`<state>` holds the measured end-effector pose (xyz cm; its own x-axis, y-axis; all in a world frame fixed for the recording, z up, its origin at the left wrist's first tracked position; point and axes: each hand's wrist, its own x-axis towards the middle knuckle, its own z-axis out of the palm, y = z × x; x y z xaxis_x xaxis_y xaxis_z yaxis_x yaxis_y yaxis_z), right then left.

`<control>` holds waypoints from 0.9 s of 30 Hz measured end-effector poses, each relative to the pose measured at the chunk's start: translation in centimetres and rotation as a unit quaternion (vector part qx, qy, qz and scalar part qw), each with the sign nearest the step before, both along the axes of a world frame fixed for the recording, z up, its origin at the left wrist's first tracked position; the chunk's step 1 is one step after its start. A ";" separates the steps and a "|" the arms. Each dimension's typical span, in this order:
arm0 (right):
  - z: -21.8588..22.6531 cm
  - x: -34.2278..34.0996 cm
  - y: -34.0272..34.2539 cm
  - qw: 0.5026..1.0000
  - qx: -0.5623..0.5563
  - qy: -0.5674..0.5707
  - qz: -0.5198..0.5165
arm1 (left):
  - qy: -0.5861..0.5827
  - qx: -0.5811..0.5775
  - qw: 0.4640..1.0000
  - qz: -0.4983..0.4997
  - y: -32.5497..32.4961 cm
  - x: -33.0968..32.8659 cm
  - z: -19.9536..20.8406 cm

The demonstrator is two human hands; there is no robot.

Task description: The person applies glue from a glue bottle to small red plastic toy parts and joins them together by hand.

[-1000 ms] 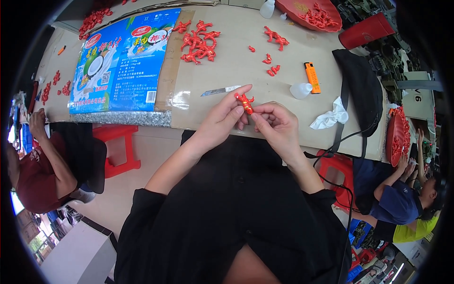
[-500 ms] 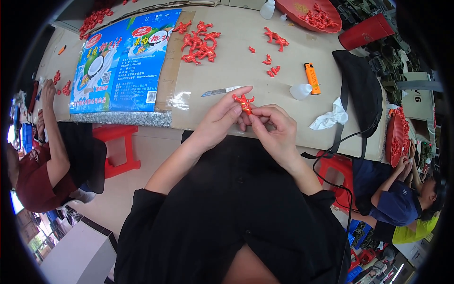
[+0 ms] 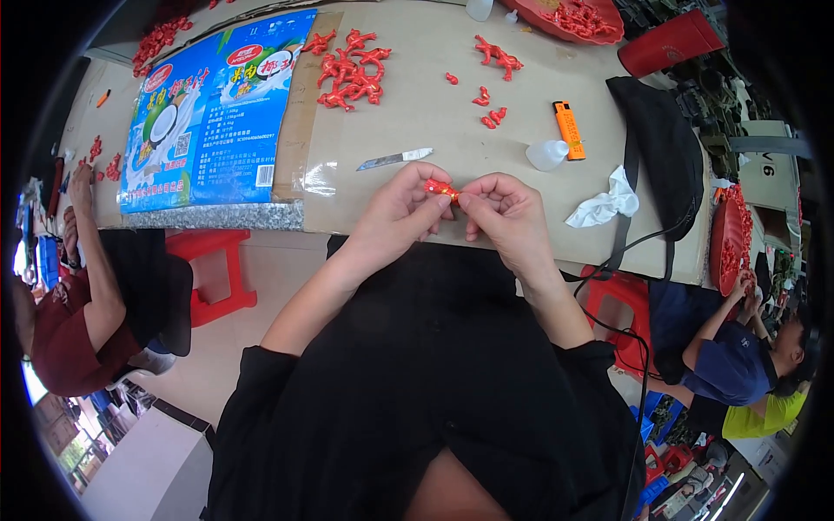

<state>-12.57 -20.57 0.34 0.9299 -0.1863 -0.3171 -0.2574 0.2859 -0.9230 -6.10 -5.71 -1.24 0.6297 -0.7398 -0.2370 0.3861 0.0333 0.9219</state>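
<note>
A small glossy red figurine [image 3: 440,188] with gold marks is pinched between the fingertips of both hands, just over the table's near edge. My left hand [image 3: 401,211] is closed round its left side, thumb on top. Thumb and forefinger of my right hand [image 3: 511,219] press at its right end, and the fingers hide much of its shape. Beyond my left hand lies a craft knife blade [image 3: 395,160]. Farther back sits a cluster of red figurines [image 3: 354,76]. Small red pieces [image 3: 493,117] and another red figurine [image 3: 498,57] lie to the right of it.
Right of my hands are a white squeeze bottle [image 3: 547,155], an orange lighter [image 3: 569,130], a crumpled tissue [image 3: 604,200] and a black bag [image 3: 656,148]. A blue printed cardboard sheet [image 3: 204,122] covers the left. Co-workers sit at both sides; a red tray [image 3: 578,24] stands at the back.
The figurine has turned in my fingers, and its limbs, visible before, are now covered. My right hand has come up to its end. The view has shifted slightly.
</note>
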 end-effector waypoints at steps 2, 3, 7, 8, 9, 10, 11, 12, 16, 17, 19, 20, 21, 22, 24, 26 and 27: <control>-0.1 0.0 -0.1 1.000 0.008 -0.001 0.003 | 0.012 0.007 1.000 0.000 0.0 0.1 0.2; -0.2 0.1 -0.1 1.000 0.009 -0.002 0.004 | 0.013 0.008 1.000 0.000 0.0 0.1 0.2; -0.3 0.1 -0.3 1.000 0.016 0.007 0.009 | 0.024 0.015 1.000 -0.001 -0.2 0.2 0.2; -0.3 0.1 -0.3 1.000 0.017 0.008 0.009 | 0.027 0.015 1.000 0.001 -0.2 0.2 0.3; -0.3 0.1 -0.3 1.000 0.017 0.010 0.012 | 0.028 0.016 0.999 0.001 -0.2 0.2 0.3; -0.4 0.0 -0.4 1.000 0.018 0.013 0.014 | 0.026 0.023 0.999 0.006 -0.3 0.1 0.3; -0.4 0.1 -0.4 1.000 0.018 0.014 0.014 | 0.025 0.030 0.999 0.011 -0.3 0.1 0.4; -0.4 0.1 -0.4 1.000 0.021 0.016 0.017 | 0.026 0.030 0.999 0.010 -0.3 0.0 0.4; -0.3 0.1 -0.3 0.999 0.019 0.020 0.020 | 0.027 0.042 0.998 0.023 -0.5 -0.1 0.4; -0.3 0.1 -0.3 0.999 0.020 0.021 0.020 | 0.027 0.046 0.998 0.028 -0.5 -0.1 0.4; -0.4 0.2 -0.4 0.999 0.021 0.019 0.021 | 0.027 0.043 0.998 0.033 -0.6 -0.2 0.5; -0.5 0.1 -0.4 0.999 0.022 0.021 0.021 | 0.026 0.040 0.998 0.039 -0.6 -0.2 0.5; -0.5 0.2 -0.4 0.999 0.026 0.017 0.018 | 0.028 0.041 0.998 0.039 -0.7 -0.3 0.5; -0.5 0.2 -0.3 0.999 0.030 0.014 0.016 | 0.024 0.045 0.998 0.044 -0.7 -0.3 0.5; -0.6 0.2 -0.4 0.999 0.031 0.015 0.015 | 0.023 0.050 0.997 0.049 -0.8 -0.3 0.5; -0.6 0.2 -0.4 0.999 0.032 0.016 0.015 | 0.016 0.050 0.997 0.054 -0.9 -0.4 0.5; -0.6 0.2 -0.4 0.999 0.029 0.016 0.014 | 0.017 0.051 0.997 0.053 -0.9 -0.4 0.5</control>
<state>-12.39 -20.98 -0.28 0.9237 -0.1407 -0.3562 -0.2953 0.3306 -0.8964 -6.49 -6.60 -0.75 0.6940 -0.6400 -0.3299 0.4164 -0.0172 0.9090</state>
